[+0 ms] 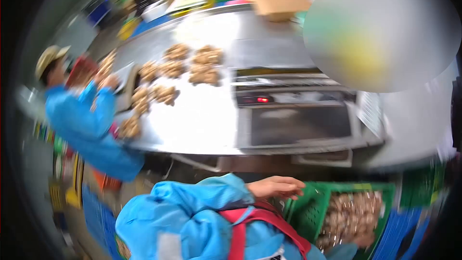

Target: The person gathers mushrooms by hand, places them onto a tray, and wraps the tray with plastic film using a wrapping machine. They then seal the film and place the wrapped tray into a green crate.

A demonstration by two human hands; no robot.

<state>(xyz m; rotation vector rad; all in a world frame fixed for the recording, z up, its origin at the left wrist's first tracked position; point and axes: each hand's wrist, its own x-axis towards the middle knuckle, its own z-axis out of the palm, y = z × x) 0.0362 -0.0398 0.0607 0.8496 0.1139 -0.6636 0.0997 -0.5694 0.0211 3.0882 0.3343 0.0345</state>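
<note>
**Left hand flat at the crate rim, right hand down inside**

At the far left, a co-worker in a blue jacket and pale cap, one hand (109, 83) raised at the edge of the shiny steel table (202, 120). Spread over that table in loose piles, brown knobbly lumps (207, 58). Farther right on the same table, a grey box-shaped machine with a small red light (298, 120). Behind it, a brown cardboard box (281, 4).

Lower down, out of a blue sleeve, the left hand (278, 187): long axis nearly level, fingers pointing right, stretched out and loosely together, gripping nothing. Placed just at the left rim of the green plastic slotted crate (308, 207); touching or not, cannot tell through the blur.

Crate below the table edge, at the lower right, open top facing up, long side lying roughly left to right across the view. Filled with more brown lumps (351, 209). Near its right corner, the right hand (366, 239), low among them; too blurred to tell how far closed, or whether anything is gripped.
</note>
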